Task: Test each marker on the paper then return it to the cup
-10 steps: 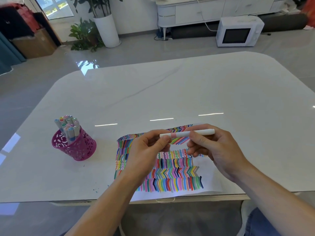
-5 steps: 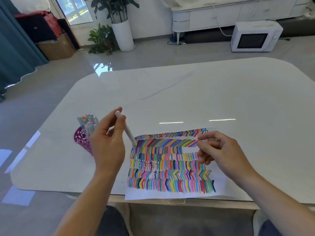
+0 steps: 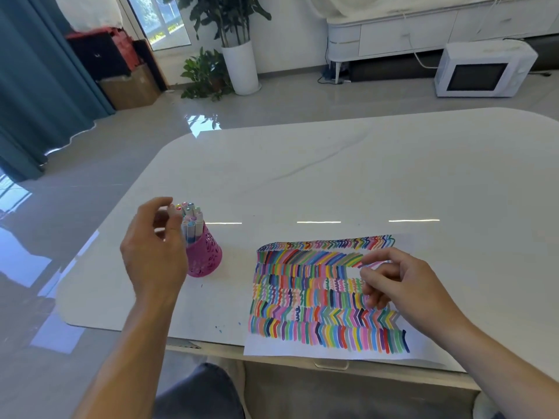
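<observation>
We find the marker (image 3: 174, 212) upright in the cup (image 3: 203, 258) near the table's (image 3: 332, 176) left edge, the left hand (image 3: 154, 252) pinching its top. The right hand (image 3: 402, 285) curls over the paper (image 3: 302, 297) at the near edge; we cannot tell whether it grips anything. Forcing the marker into the crowded cup could tip it.

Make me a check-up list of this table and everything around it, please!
surface: glossy white table.
job's things: pink cup stands upright, full of markers; paper covered in coloured strokes, overhanging the near edge.
clutter: blue ink specks by the near edge.
grips: left hand at the marker tops, hold unclear; right hand loosely curled over the paper, nothing seen in it.
cables: white cord beside the microwave; nothing seen on the table.
surroundings: microwave on the floor, cabinet, plants, curtain, box.
</observation>
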{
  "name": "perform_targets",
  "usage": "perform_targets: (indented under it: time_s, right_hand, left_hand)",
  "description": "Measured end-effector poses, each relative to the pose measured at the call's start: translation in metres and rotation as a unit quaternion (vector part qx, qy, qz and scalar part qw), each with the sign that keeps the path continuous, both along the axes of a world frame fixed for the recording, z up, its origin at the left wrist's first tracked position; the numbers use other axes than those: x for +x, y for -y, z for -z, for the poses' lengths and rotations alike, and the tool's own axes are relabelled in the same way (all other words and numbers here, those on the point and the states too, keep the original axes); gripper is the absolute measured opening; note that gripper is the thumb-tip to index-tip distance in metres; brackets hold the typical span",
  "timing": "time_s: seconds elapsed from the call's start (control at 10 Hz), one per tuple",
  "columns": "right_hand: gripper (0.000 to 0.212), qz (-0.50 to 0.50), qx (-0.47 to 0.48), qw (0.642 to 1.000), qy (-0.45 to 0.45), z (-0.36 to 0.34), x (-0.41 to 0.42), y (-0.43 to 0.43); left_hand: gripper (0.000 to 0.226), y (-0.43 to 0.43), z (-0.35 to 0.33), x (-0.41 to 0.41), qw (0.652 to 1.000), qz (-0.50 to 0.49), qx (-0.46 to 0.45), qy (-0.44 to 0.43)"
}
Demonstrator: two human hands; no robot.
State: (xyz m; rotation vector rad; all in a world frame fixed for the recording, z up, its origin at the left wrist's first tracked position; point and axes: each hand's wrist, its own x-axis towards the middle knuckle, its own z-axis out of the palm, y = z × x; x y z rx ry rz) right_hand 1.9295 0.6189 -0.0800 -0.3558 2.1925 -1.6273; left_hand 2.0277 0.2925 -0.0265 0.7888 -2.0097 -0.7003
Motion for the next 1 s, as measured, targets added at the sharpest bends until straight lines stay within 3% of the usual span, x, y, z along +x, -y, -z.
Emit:
perform_targets:
  time_s: [0.4,0.7,0.9,1.0]
  right_hand:
    - [0.007,-0.014,0.026,1.000,-0.011,0.002,0.001,0.000]
    - [0.007,-0.012,0.031,0.999,-0.016,0.004,0.001,-0.002]
    - [0.006,0.016,0.021,1.000,-0.014,0.008,0.004,-0.007]
    - [0.010,0.045,0.003,0.999,-0.002,0.003,0.011,-0.011]
  left_hand:
    - [0.014,0.010,0.011,-0.001,0.994,-0.015,0.016,0.104]
    - [0.041,-0.008,0.009,-0.006,0.998,0.002,0.004,0.059]
    - [0.015,-0.055,0.014,-0.012,0.990,0.098,0.086,0.059]
    - [0.020,-0.084,0.020,-0.010,0.976,0.166,0.083,0.115]
